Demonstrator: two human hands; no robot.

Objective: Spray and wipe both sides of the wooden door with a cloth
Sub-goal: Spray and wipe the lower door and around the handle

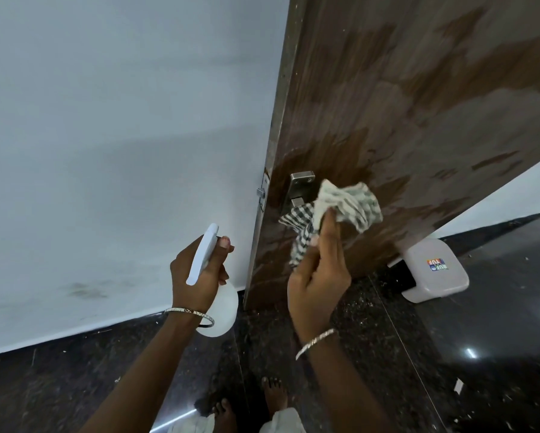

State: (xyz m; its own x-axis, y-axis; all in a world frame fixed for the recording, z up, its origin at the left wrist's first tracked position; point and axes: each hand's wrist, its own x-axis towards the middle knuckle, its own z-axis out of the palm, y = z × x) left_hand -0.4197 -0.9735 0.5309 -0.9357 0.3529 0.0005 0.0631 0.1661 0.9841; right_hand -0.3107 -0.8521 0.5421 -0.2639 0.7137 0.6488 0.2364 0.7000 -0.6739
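Nearest, at six o'clock, the person's bare feet (pixel 275 393) stand on the dark polished floor (pixel 450 354).

At seven o'clock the left hand (pixel 197 276) holds a white spray bottle (pixel 203 253). Its fingers (pixel 223 271) are curled round the neck under the trigger head, and the round body hangs below the wrist. The bottle looks like light, smooth plastic and is probably slick when wet, so the neck is the safest place to hold it.

At five o'clock the right hand (pixel 318 276) is raised, with its thumb and fingers (pixel 326 225) clamped on a checked cloth (pixel 347 203). The cloth is soft, limp and light. One tail dangles loose, so it would probably wipe better bunched into a pad under the palm.

Just beyond, the cloth sits against or very close to the wooden door (pixel 418 104), immediately right of the steel handle plate (pixel 300 185). The door fills twelve to three o'clock, and darker wet patches spread across its face. It is stiff and likely heavy, but it hangs free and may swing under pressure. The handle is the natural place to steady it.

At four o'clock a white plastic stool (pixel 434 270) sits at the door's foot, seemingly propping it. The pale wall (pixel 106 120) spans nine to eleven o'clock.
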